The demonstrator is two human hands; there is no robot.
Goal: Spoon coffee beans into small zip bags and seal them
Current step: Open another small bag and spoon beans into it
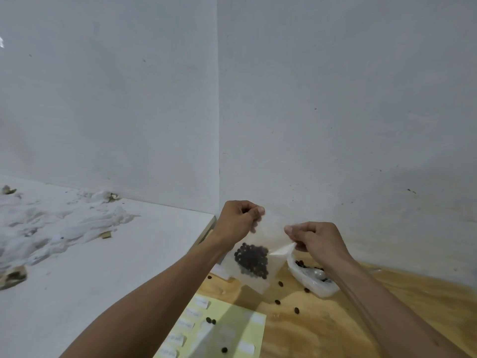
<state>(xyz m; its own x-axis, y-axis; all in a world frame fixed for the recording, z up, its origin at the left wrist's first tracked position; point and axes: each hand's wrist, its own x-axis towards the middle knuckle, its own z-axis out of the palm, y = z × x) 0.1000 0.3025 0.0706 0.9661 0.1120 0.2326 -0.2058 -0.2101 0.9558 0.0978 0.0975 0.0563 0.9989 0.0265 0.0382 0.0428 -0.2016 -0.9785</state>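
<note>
A small clear zip bag [268,236] hangs in the air above the wooden table [335,319], with a dark clump of coffee beans [251,259] in its bottom. My left hand [238,219] pinches the bag's top left corner. My right hand [316,239] pinches the top right corner. The bag's upper edge stretches between both hands. A larger plastic bag with coffee beans [309,276] lies on the table under my right wrist; something shiny, perhaps a spoon, shows inside it.
Loose coffee beans [296,310] are scattered on the wood. A yellow sheet with white labels [219,329] lies at the front. More flat bags [224,270] lie behind the held bag. A white surface with crumpled plastic [51,223] stands left. Walls close behind.
</note>
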